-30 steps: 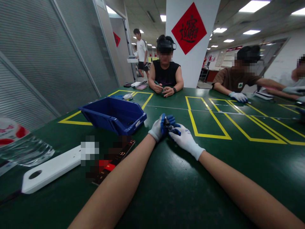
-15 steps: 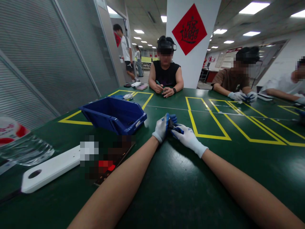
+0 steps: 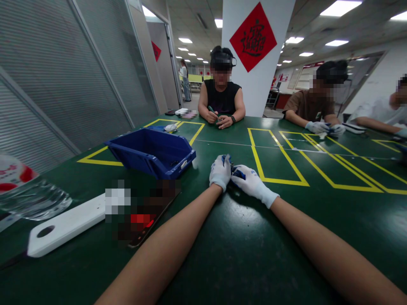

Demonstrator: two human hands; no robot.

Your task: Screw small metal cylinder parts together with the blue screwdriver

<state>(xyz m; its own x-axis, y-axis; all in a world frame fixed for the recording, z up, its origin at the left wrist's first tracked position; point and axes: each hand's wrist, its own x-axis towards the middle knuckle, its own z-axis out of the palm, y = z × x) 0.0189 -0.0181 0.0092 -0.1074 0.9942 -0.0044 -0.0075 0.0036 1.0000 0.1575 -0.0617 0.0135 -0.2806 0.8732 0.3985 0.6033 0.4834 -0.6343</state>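
My left hand (image 3: 220, 171), in a white glove with blue fingertips, is closed, its fingers curled away from me. Close beside it, my right hand (image 3: 249, 180) in a matching glove is closed too. Between the two hands shows a bit of a small black object (image 3: 232, 166), mostly covered by the fingers, and both hands grip it. Its kind cannot be made out. To the left of my hands a blue plastic bin (image 3: 178, 170) stands on the green table (image 3: 248, 237), with a few small dark pieces in it.
A white power strip (image 3: 68, 218), a phone (image 3: 152, 216) and a water bottle (image 3: 34, 195) lie on the left. Yellow tape rectangles (image 3: 286, 183) mark the table. Opposite sits a person in black (image 3: 222, 99); another in brown (image 3: 307, 106) works at the right.
My left hand has turned and its fingers have curled from stretched out to closed round the black object. The right hand has hardly moved. A person walking in the doorway has left view.
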